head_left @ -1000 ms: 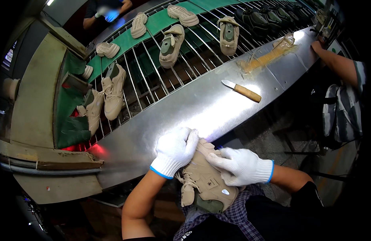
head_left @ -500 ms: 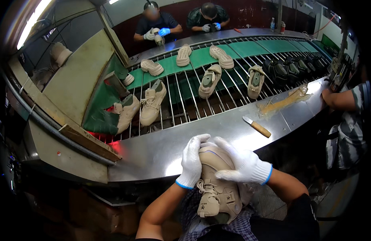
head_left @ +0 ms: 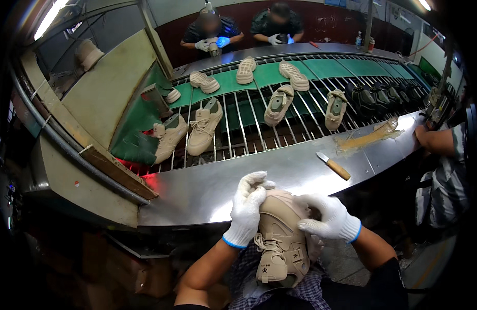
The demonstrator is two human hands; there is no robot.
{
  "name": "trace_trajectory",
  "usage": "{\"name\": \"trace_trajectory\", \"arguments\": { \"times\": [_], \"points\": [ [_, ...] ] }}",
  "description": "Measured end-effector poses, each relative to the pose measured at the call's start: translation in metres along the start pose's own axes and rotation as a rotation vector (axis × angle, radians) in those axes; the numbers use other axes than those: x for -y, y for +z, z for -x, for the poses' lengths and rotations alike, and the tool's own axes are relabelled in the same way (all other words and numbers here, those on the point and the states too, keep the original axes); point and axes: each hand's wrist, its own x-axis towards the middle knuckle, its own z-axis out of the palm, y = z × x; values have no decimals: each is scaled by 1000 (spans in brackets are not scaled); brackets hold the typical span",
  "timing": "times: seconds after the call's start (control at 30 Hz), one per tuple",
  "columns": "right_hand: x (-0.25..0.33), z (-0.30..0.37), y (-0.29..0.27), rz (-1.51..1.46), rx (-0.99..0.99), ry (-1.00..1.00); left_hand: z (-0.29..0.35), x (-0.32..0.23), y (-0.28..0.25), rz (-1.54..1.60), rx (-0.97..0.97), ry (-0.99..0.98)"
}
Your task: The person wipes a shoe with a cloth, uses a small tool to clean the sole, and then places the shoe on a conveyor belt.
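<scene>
A beige lace-up sneaker (head_left: 280, 233) lies in front of my body, its toe pointing away and its tongue toward me. My left hand (head_left: 246, 207), in a white glove with blue trim, grips the left side of the toe, thumb against the upper. On the toe's right side my right hand (head_left: 329, 217), gloved the same way, has bent fingers pressed on the sole edge. Its thumb lies close to the upper. The fingertips of both hands are partly hidden. A short knife (head_left: 333, 166) with a wooden handle lies on the metal ledge (head_left: 192, 194) beyond the shoe.
Beige sneakers (head_left: 204, 126) stand on a rack of metal rods (head_left: 238, 124); others lie on a green belt (head_left: 316, 67). Black shoes (head_left: 375, 96) line the right. A slanted cream panel (head_left: 114, 88) rises at left. Two people work across; another person's arm (head_left: 439, 133) reaches in at right.
My right hand has moved from over the toe to the shoe's right side. My left thumb now shows against the upper. The whole view has shifted slightly.
</scene>
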Motion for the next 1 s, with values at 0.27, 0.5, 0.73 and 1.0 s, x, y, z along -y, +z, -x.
{"name": "trace_trajectory", "arguments": {
  "times": [0.27,0.5,0.73,1.0],
  "points": [
    [63,-8,-20,169,-238,-357,12,22,-38,41,75,-135],
    [-9,30,7,-881,-328,-595,68,37,-101,128,232,-460],
    [-143,56,142,-1833,-31,-128,6,-30,-19,-1307,979,-98],
    [32,-21,14,212,68,-309,6,3,1,-1372,1079,-140]
  ]
}}
